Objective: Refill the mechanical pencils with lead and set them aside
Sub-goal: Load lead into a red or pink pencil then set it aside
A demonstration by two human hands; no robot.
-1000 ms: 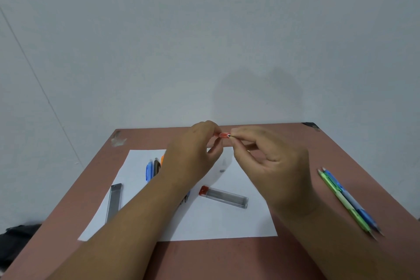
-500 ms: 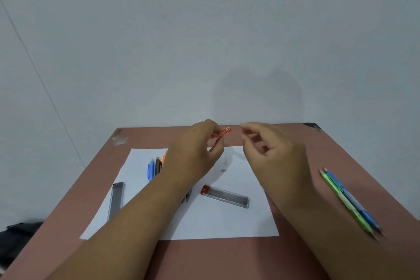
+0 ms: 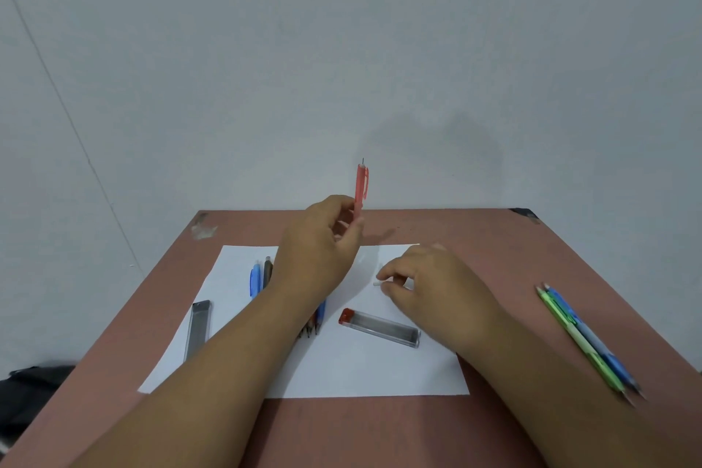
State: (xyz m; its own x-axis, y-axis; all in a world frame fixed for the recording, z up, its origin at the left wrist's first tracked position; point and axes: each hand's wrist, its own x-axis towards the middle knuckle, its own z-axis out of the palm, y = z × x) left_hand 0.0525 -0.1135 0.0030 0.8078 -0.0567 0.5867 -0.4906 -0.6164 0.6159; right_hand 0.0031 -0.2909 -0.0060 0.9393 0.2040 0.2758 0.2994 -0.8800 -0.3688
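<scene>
My left hand (image 3: 319, 255) grips a red mechanical pencil (image 3: 361, 184) upright above the table's far edge, with a thin lead sticking out of its top end. My right hand (image 3: 425, 281) is low over the white paper (image 3: 342, 369) and pinches a small white eraser piece (image 3: 378, 283). A lead case with a red cap (image 3: 380, 327) lies on the paper in front of my right hand. A grey lead case (image 3: 198, 327) lies at the paper's left edge. Several pencils (image 3: 262, 274) lie on the paper, partly hidden under my left forearm.
A green pencil (image 3: 577, 338) and a blue pencil (image 3: 592, 334) lie side by side on the brown table (image 3: 532, 247) at the right. A dark bag (image 3: 26, 395) sits beyond the table's left edge. A grey wall rises right behind the table.
My hands have parted. The left hand turned the red pencil upright and lifted it, and the right hand dropped to the paper with the small white piece.
</scene>
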